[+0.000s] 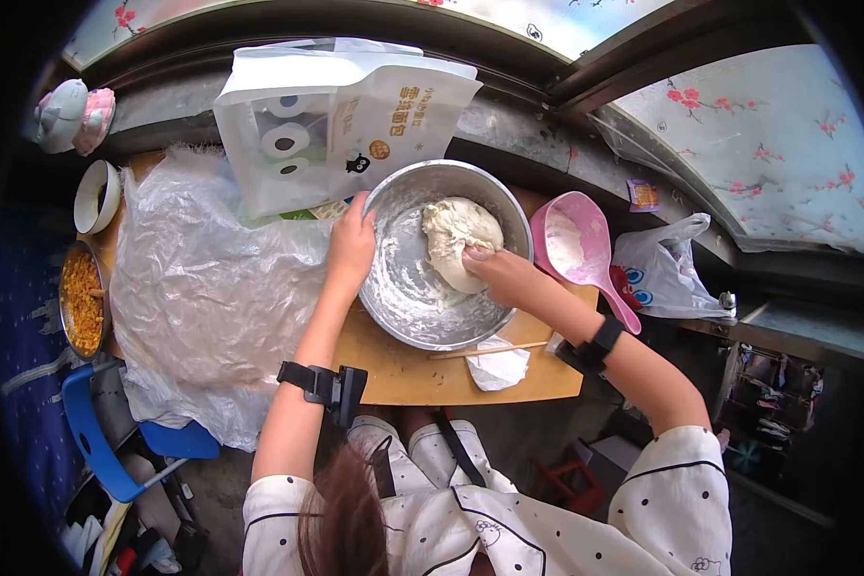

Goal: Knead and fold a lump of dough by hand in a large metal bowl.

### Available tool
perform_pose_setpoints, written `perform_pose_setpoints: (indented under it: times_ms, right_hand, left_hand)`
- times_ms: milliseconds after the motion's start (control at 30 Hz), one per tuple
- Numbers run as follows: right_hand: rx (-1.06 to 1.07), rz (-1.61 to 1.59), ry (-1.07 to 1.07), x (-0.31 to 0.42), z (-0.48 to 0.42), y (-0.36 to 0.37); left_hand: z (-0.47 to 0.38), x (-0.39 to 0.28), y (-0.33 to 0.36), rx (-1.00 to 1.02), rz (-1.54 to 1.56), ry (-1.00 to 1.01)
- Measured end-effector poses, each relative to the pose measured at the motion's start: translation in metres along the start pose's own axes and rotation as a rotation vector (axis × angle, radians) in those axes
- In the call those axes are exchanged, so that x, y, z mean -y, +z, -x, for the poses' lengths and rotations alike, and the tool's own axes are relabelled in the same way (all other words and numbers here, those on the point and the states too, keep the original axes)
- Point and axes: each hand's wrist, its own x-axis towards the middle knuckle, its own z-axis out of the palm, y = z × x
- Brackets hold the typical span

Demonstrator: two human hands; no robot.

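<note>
A round metal bowl (439,337) rests on the wooden table (403,381), its inner wall smeared with flour and bits of dough. Inside it, toward the right, lies a pale lump of dough (464,227) with a rough, folded top. My left hand (351,241) grips the bowl's left rim, fingers along the outside. My right hand (500,273) reaches over the right rim and presses into the dough's lower right side; the fingertips are partly sunk in it or hidden by it.
Right of the bowl is a pink scoop (583,230) holding flour. Near the front edge lie a chopstick (489,351) and a tissue (500,371). Clear plastic sheeting (216,288) covers the left side; a white paper bag (345,129) stands behind. Chopped orange food fills a left bowl (83,302).
</note>
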Motion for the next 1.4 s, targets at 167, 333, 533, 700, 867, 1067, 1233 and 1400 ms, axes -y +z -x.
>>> perform_pose_setpoints:
  times_ms: [167,333,533,700,867,1067,1233,1400]
  right_hand:
    - [0.153,-0.002,0.158,0.001,-0.027,0.008]
    - [-0.113,0.126,0.151,0.000,-0.014,0.037]
    - [-0.446,-0.542,0.140,0.014,0.040,0.013]
    - [-0.647,-0.407,0.417,-0.059,0.089,-0.014]
    - [-0.443,-0.210,0.589,-0.127,0.080,0.012]
    - [-0.096,-0.063,0.679,-0.144,0.056,0.031]
    - [-0.070,-0.332,0.595,-0.120,0.048,0.018]
    - [-0.303,-0.305,0.534,-0.120,0.055,0.028]
  left_hand:
    - [0.000,-0.002,-0.002,0.003,-0.017,-0.010]
    - [-0.001,-0.013,0.004,0.001,-0.075,-0.005]
    - [0.001,-0.009,-0.003,-0.055,-0.147,0.000]
    - [0.002,-0.010,-0.001,-0.059,-0.136,0.056]
    - [0.002,-0.011,0.001,-0.032,-0.136,0.031]
    - [0.000,0.001,0.002,-0.037,-0.149,0.057]
    - [0.000,0.003,-0.002,-0.037,-0.162,0.061]
    - [0.000,0.002,0.001,-0.039,-0.138,0.061]
